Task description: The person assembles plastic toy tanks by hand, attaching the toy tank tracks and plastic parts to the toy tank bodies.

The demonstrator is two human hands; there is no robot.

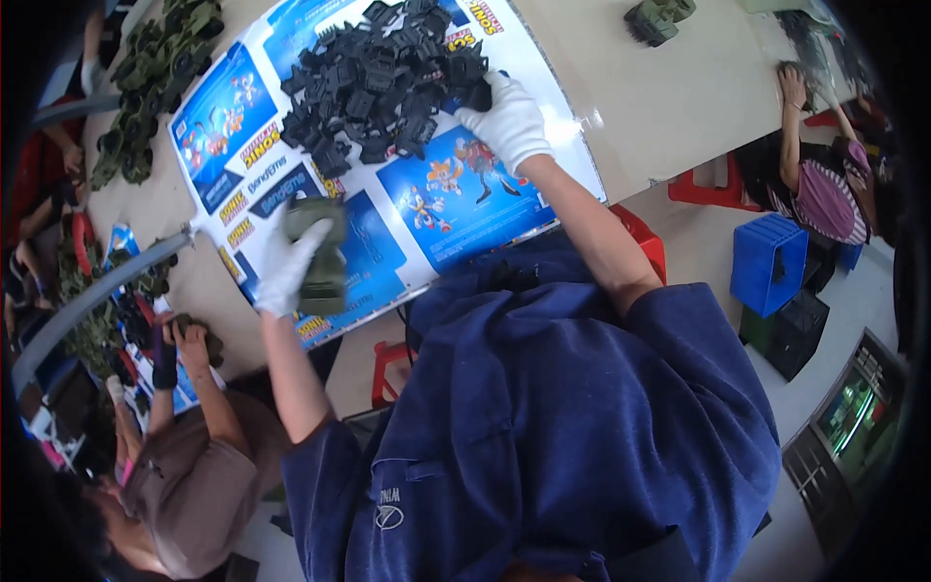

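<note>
Reaching into the heap of black plastic parts (383, 78) on the printed sheet (465, 209), the right hand (506, 121) has fingers curled on one piece; the left hand (289, 267) is clenched round an olive toy body (322, 254). A single part is best pinched cleanly.

A heap of olive-green toy vehicles (155, 73) is seen at the far left of the worktop (669, 97), and a single green toy vehicle (658, 19) is set apart near the far right edge. Below the worktop, a blue plastic crate (768, 262) is placed beside a black crate (797, 333), with a red stool (703, 189) just behind. A co-worker in a brown cap (189, 495) is seated at lower left.
</note>
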